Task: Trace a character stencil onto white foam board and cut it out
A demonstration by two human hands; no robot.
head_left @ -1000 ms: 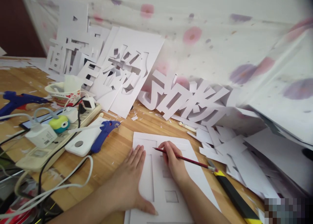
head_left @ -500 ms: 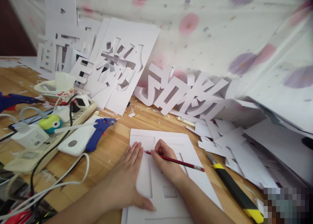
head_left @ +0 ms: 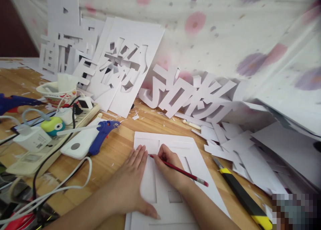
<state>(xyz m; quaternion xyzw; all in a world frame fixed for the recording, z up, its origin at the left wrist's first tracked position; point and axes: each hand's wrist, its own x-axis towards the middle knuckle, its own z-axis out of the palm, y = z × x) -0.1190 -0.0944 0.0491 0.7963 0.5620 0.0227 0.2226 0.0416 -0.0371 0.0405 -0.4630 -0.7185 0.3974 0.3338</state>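
Observation:
A red pencil [head_left: 184, 172] is gripped in my right hand [head_left: 170, 166], its tip on a white board [head_left: 175, 139] near my left fingertips. Stretched out flat, my left hand [head_left: 135, 179] lies on the left part of that board, thumb spread towards the bottom. Cut-out openings show in the board, among them a small rectangular one [head_left: 175, 197] beside my right wrist; part of the board is hidden under my hands and forearms.
To the right lies a yellow-and-black utility knife [head_left: 242, 193] beside white scraps [head_left: 248, 156]. A blue glue gun [head_left: 102, 136] and a power strip [head_left: 52, 146] with cables sit left. Cut-out white characters [head_left: 175, 92] and stencil boards [head_left: 147, 52] lean against the flowered sheet [head_left: 220, 32].
The pencil's back end has dipped slightly while its tip stays near the same spot. My left hand holds its place; the whole view has shifted slightly.

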